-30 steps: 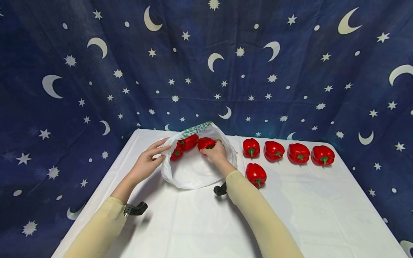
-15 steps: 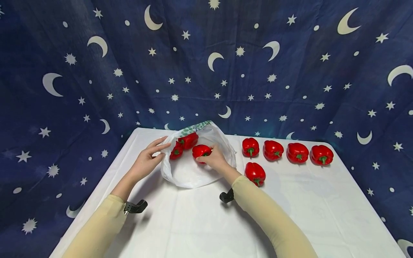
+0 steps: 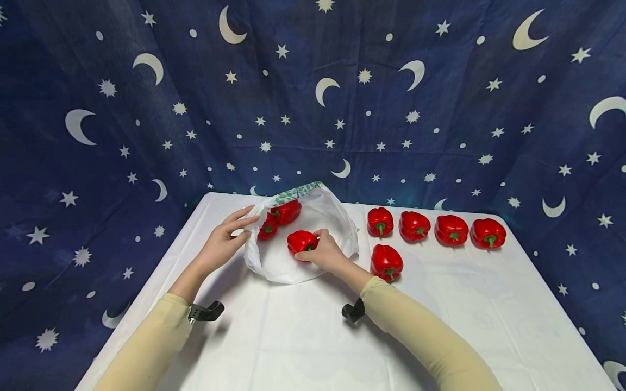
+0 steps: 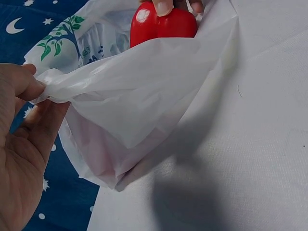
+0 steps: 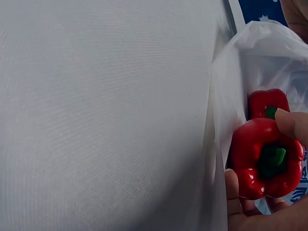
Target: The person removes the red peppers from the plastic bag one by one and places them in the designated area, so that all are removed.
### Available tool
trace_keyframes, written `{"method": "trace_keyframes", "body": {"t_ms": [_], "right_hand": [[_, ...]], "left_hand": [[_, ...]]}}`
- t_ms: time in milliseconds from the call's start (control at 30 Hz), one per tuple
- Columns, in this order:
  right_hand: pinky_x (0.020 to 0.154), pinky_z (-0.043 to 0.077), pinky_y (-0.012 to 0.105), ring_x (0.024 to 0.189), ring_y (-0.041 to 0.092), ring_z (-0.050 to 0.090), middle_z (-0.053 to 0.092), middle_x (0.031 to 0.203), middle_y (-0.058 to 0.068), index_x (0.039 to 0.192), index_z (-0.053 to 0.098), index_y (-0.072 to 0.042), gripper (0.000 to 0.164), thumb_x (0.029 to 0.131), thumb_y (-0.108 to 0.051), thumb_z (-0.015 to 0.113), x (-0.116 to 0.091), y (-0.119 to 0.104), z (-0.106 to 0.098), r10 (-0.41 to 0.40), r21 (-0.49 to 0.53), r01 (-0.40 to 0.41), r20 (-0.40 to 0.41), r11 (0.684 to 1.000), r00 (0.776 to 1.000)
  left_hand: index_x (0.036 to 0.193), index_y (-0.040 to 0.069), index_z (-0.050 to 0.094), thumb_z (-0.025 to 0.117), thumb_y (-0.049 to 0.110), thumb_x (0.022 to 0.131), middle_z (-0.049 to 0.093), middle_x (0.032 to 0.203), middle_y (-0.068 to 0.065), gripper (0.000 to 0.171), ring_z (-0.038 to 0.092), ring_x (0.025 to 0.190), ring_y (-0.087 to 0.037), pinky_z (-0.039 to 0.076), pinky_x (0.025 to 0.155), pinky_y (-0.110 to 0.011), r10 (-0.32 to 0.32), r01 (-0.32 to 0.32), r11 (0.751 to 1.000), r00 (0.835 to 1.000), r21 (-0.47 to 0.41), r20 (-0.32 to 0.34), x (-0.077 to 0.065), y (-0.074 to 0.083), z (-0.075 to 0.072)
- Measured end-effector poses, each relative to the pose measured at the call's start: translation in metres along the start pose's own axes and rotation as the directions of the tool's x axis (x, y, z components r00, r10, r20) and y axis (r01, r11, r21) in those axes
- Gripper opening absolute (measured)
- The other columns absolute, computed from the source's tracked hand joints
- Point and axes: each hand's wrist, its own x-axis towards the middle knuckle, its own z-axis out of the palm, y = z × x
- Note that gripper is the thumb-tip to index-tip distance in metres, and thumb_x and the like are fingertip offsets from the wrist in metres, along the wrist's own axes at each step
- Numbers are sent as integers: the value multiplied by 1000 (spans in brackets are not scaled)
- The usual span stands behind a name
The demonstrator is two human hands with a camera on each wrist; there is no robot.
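Observation:
A white plastic bag with a green leafy print lies with its mouth open toward me. My left hand pinches the bag's left rim between thumb and fingers, as the left wrist view shows at the gathered plastic. Inside the mouth, my right hand holds a red bell pepper, its green stem facing the right wrist camera. The fingers curl under it and the thumb lies on top. Deeper in the bag at the left are two more red bell peppers, one at the back and one nearer.
Several red bell peppers stand in a row along the back right, from one near the bag to one at the far end. Another pepper sits in front of that row. A dark blue star-patterned cloth hangs behind the white table.
My right hand has moved left and toward me inside the bag, bringing the held bell pepper nearer the front of the mouth. The left hand stays at the rim.

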Motion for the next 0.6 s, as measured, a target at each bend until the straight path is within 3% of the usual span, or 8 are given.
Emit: {"method": "trace_keyframes", "body": {"t_ms": [267, 433, 600], "right_hand": [[97, 50, 45, 119, 30, 54, 53, 134, 17, 146, 47, -4, 85, 81, -45, 82, -3, 1, -8, -24, 18, 23, 55, 1000, 998], [93, 54, 45, 128, 31, 52, 50, 146, 16, 153, 45, -7, 73, 93, -41, 69, 2, -1, -16, -40, 192, 21, 100, 981, 994], [90, 56, 46, 127, 29, 54, 52, 147, 14, 155, 45, -10, 66, 94, -30, 62, 8, -1, -19, -5, 285, -43, 166, 958, 986]], "left_hand": [[138, -1, 63, 56, -3, 100, 39, 160, -9, 39, 34, 147, -30, 46, 87, -14, -16, 16, 1000, 1000, 4, -2, -1, -1, -1], [139, 1, 63, 56, -2, 100, 40, 160, -8, 39, 33, 148, -29, 47, 85, -16, -21, 21, 1000, 1000, 14, -7, -1, 0, -2], [139, 1, 63, 57, -2, 101, 39, 160, -7, 39, 31, 149, -27, 46, 86, -15, -22, 22, 1000, 1000, 0, -5, -1, 0, -3]]}}
